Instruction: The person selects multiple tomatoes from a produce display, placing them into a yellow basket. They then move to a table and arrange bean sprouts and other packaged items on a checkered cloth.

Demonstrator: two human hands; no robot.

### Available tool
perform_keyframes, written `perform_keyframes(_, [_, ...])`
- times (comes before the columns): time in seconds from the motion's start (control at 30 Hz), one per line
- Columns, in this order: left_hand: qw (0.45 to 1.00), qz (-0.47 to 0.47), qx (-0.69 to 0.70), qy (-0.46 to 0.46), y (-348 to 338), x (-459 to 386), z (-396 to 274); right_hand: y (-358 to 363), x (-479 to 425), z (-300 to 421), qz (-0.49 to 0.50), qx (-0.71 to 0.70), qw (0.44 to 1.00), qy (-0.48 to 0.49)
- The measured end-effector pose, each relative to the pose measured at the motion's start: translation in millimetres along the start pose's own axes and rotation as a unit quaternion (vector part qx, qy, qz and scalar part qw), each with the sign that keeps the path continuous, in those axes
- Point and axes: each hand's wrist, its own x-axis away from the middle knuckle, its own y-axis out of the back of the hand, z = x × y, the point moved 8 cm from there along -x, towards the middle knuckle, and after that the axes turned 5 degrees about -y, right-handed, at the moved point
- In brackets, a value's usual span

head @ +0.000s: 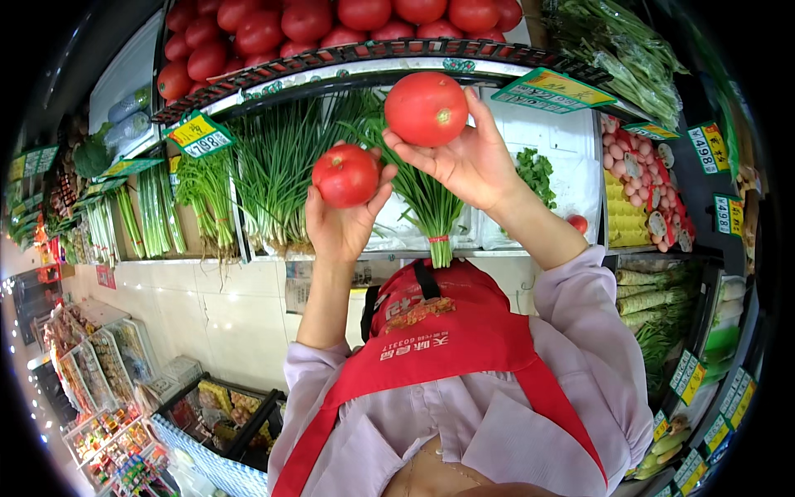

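A red tomato (345,176) rests in my left hand (341,220), between the thumb on its left and the fingers on its right. My right hand (466,158), farther forward, cradles a larger tomato (427,109) with a small pale stem or blossom mark. The two tomatoes are close but apart. Below my hands, a bunch of green chives or similar leaves (428,199), tied with a red band, lies on the display shelf, its stems over the front edge. A black crate (372,50) full of tomatoes stands on the upper shelf beyond.
Spring onions (279,180) and leafy bunches line the shelf at left. At right are cilantro-like greens (535,177), a small tomato (577,223) and netted eggs (640,168). A price sign (554,91) juts out near my right hand. Bins (217,416) stand behind at lower left.
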Motion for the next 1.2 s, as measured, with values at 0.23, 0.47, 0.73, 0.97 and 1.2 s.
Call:
perform_keyframes(0.23, [0.998, -0.017, 0.055, 0.01, 14.3, 13.5, -4.6, -12.6, -10.4, 3.3, 0.021, 0.129, 0.991, -0.002])
perform_keyframes(0.47, [0.999, -0.012, 0.029, 0.008, 18.7, 23.8, -14.9, -96.7, -33.8, 92.3, 0.07, 0.457, 0.857, 0.228])
perform_keyframes(0.73, [0.995, -0.02, -0.096, -0.012, 17.4, 26.6, -18.7, -140.4, -138.8, 161.8, 0.04, 0.902, 0.246, 0.353])
perform_keyframes(0.97, [0.99, -0.041, -0.132, -0.022, 20.6, 27.9, -25.7, -128.0, -180.0, 126.3, 0.156, 0.956, 0.142, 0.202])
perform_keyframes(1.2, [0.986, -0.045, -0.155, -0.035, 23.9, 31.6, -32.1, -122.4, -162.2, 168.7, 0.029, 0.962, 0.204, 0.178])
